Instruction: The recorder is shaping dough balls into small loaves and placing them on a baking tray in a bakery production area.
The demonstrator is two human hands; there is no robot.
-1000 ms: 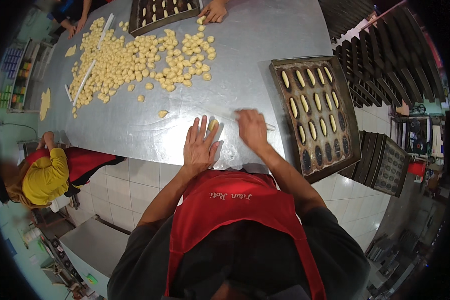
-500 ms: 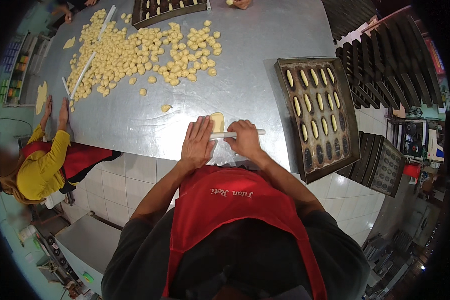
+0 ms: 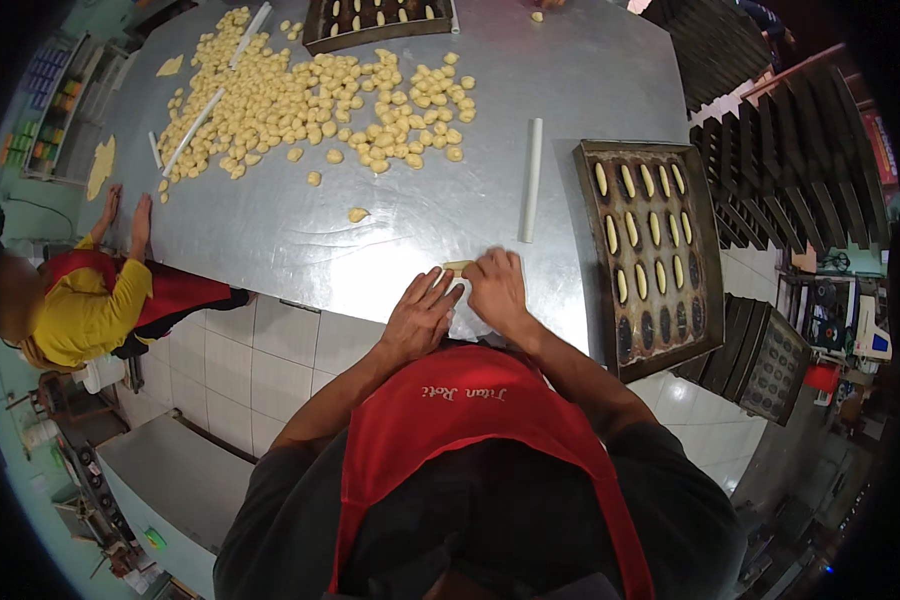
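A small piece of pale yellow dough [image 3: 457,268], now narrow and folded over, lies on the steel table just in front of me. My left hand [image 3: 422,315] rests at its near left side, fingers stretched out. Bent fingers of my right hand [image 3: 497,292] grip the dough's right end, slightly smeared by motion. Beyond that hand, a white rolling pin [image 3: 532,180] lies loose on the table, pointing away from me. To the right stands a dark baking tray [image 3: 707,250] with rows of finger-shaped dough pieces in its oval hollows; the nearest row of hollows holds none.
Many dough balls [image 3: 270,105] cover the far left of the steel table [image 3: 450,200], with white rods among them. Another tray [image 3: 380,38] sits at the far edge. Stacked dark trays [image 3: 785,160] stand at the right. A person in yellow sleeves [image 3: 95,310] works at the left.
The rolling pin has left my hands and now lies to the right. The flat dough has become a narrow piece under my fingers. My view has shifted slightly.
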